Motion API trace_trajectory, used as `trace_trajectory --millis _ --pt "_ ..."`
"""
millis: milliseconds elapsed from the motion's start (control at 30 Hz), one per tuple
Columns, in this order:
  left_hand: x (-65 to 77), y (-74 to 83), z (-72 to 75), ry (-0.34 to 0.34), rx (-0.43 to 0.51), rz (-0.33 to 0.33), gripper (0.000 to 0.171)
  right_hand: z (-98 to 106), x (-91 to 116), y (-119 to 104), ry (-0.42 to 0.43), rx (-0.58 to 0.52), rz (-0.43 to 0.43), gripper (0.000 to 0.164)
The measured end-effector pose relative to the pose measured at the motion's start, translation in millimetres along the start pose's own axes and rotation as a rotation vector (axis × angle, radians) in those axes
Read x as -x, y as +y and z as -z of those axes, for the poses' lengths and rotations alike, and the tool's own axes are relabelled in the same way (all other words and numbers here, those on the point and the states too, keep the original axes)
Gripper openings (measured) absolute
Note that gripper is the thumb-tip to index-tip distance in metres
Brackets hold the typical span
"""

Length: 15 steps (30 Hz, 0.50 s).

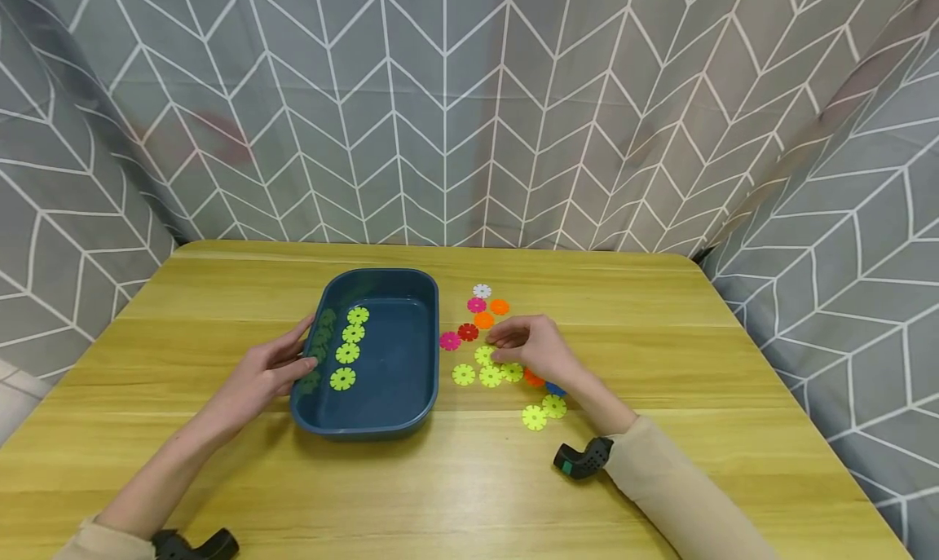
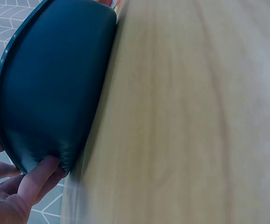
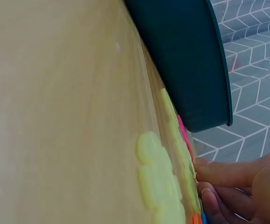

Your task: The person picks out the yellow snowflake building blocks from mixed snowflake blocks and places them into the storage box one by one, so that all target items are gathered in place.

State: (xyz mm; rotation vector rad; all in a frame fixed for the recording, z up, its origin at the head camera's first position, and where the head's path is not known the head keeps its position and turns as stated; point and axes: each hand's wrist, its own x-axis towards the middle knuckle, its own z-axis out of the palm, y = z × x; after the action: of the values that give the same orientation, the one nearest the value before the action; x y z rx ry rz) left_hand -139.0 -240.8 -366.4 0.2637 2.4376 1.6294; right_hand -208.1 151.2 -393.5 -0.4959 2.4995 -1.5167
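Observation:
In the head view, a dark blue plastic bin [image 1: 399,364] stands on the table, with several yellow-green notched discs [image 1: 348,353] in a row along its floor. My left hand [image 1: 267,368] holds the bin by its left side, thumb at the rim. The left wrist view shows the fingers [image 2: 41,179] against the bin's outer wall [image 2: 55,84]. To the right of the bin, my right hand [image 1: 534,348] is low over the loose discs. Its thumb tip overlaps a yellow-green disc [image 1: 482,354], and a gap shows between thumb and forefinger.
Around the right hand lie more discs: white [image 1: 482,291], pink [image 1: 450,341], red [image 1: 468,332], orange [image 1: 500,307], blue [image 1: 555,390] and several yellow-green ones [image 1: 535,417]. A grey patterned curtain [image 1: 469,136] hangs behind the wooden table [image 1: 242,275].

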Motion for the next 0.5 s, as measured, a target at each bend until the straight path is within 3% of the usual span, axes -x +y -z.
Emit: trace_trajectory --millis 500 --pt "0.0 -1.4 0.2 0.004 -0.018 -0.006 0.067 -4.9 -0.4 1.5 -0.011 0.054 0.056 0.028"
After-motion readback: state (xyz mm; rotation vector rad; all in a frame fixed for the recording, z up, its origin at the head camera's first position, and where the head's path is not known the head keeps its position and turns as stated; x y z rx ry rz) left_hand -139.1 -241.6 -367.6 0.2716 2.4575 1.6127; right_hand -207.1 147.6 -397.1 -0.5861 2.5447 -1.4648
